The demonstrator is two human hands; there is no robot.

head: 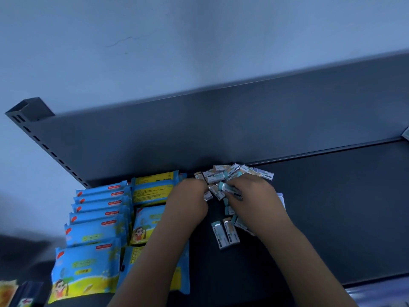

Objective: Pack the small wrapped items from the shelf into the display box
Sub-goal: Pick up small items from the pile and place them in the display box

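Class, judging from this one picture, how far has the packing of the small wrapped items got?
Done: nothing visible; no display box is in view. In hand: the left hand and right hand are gathering small white-and-teal wrapped items from the heap on the dark grey metal shelf. Left: the heap at the back and two items lying nearer still need packing.

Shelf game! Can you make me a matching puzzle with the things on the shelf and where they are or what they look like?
Things:
1. blue packs
2. small wrapped items
3. left hand
4. back panel

Clues:
A. dark grey, standing behind everything
B. stacked in rows at the shelf's left
C. heaped near the middle, by the back
D. resting partly over the yellow-and-blue packs

Pairs: 1-B, 2-C, 3-D, 4-A
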